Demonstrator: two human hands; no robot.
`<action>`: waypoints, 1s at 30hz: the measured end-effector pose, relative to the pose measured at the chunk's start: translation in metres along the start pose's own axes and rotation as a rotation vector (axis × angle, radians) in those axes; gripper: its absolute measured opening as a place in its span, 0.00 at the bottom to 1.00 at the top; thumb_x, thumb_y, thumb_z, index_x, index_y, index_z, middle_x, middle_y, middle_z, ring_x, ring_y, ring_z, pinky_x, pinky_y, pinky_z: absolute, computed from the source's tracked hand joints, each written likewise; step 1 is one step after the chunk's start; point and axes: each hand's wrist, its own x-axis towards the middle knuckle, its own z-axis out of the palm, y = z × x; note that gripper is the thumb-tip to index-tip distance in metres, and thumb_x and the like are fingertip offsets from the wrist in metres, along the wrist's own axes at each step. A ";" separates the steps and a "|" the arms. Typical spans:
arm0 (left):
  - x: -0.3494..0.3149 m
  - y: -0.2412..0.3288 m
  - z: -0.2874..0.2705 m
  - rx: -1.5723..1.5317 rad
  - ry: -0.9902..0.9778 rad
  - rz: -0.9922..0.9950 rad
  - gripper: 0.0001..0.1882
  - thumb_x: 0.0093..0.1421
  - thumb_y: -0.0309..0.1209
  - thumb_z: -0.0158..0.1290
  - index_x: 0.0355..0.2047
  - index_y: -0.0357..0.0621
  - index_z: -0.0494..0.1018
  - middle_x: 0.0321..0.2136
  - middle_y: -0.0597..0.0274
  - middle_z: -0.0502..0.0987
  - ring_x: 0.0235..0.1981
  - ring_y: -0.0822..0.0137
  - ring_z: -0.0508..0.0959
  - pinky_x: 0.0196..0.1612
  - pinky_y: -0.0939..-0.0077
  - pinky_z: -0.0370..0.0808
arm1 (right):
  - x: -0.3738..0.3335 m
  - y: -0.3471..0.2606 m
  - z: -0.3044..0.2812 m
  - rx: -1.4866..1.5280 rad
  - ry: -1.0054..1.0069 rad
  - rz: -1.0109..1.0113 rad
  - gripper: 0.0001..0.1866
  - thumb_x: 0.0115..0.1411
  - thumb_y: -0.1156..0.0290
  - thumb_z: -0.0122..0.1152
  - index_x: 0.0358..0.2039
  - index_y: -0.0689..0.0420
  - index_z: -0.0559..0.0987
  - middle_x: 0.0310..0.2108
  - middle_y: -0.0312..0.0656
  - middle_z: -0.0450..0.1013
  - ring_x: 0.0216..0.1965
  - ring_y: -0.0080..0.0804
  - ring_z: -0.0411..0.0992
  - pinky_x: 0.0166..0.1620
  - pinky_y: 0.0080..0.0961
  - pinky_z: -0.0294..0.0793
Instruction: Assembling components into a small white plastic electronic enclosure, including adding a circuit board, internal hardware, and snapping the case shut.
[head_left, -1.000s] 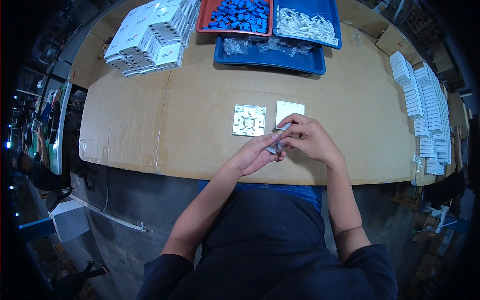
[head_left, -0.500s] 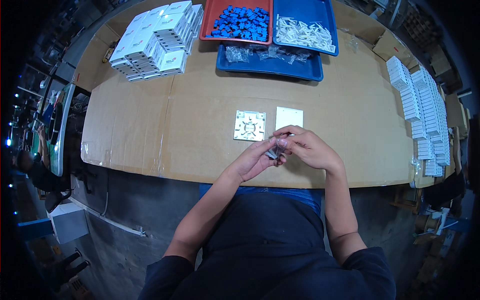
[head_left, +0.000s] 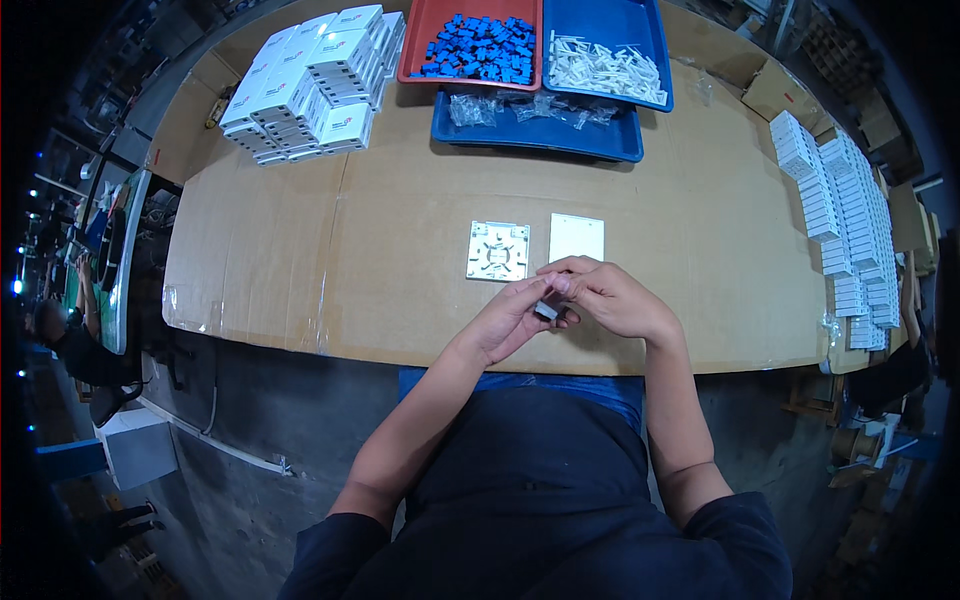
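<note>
Near the table's front edge, my left hand (head_left: 510, 322) and my right hand (head_left: 617, 298) meet, fingers bent and pressed together. Between them is a small whitish piece with a dark end (head_left: 547, 311), mostly covered by the fingers; its kind is too small to tell. Just beyond my left hand lies a square white plastic tray (head_left: 498, 250) with moulded clips and a round centre. Beside it, past my right hand's fingers, a flat white square cover (head_left: 577, 236) rests on the cardboard, its near edge partly hidden by that hand.
At the back stand a red bin (head_left: 408, 55) of blue parts, a blue bin (head_left: 663, 60) of white sticks, and a lower blue tray (head_left: 540, 140) with clear plastic bags. White boxes (head_left: 290, 85) are stacked at back left; more white stacks (head_left: 850, 225) line the right edge.
The clear wrapping seen at my fingertips before no longer shows clearly. The whitish piece has turned slightly, and my fingers have closed more over it. Both hands stay in nearly the same place.
</note>
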 end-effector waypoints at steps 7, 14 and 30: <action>-0.001 0.000 0.002 -0.060 0.019 -0.028 0.21 0.77 0.43 0.44 0.58 0.40 0.71 0.45 0.56 0.80 0.44 0.63 0.83 0.46 0.69 0.79 | 0.006 0.015 -0.004 -0.105 0.104 -0.221 0.21 0.77 0.62 0.51 0.48 0.70 0.81 0.46 0.46 0.78 0.38 0.27 0.77 0.43 0.25 0.78; 0.006 -0.007 -0.017 -0.164 -0.081 -0.023 0.23 0.78 0.45 0.41 0.61 0.42 0.68 0.50 0.56 0.79 0.47 0.62 0.82 0.51 0.66 0.79 | 0.011 0.015 -0.010 -0.032 0.032 -0.061 0.19 0.76 0.64 0.51 0.42 0.67 0.84 0.52 0.43 0.78 0.47 0.28 0.75 0.51 0.27 0.76; 0.006 -0.006 -0.020 -0.118 -0.094 -0.087 0.29 0.78 0.45 0.39 0.67 0.34 0.63 0.54 0.52 0.77 0.48 0.62 0.80 0.53 0.66 0.77 | 0.138 0.015 -0.221 -0.561 0.981 -0.245 0.11 0.67 0.71 0.58 0.45 0.60 0.84 0.40 0.47 0.83 0.42 0.43 0.81 0.46 0.36 0.78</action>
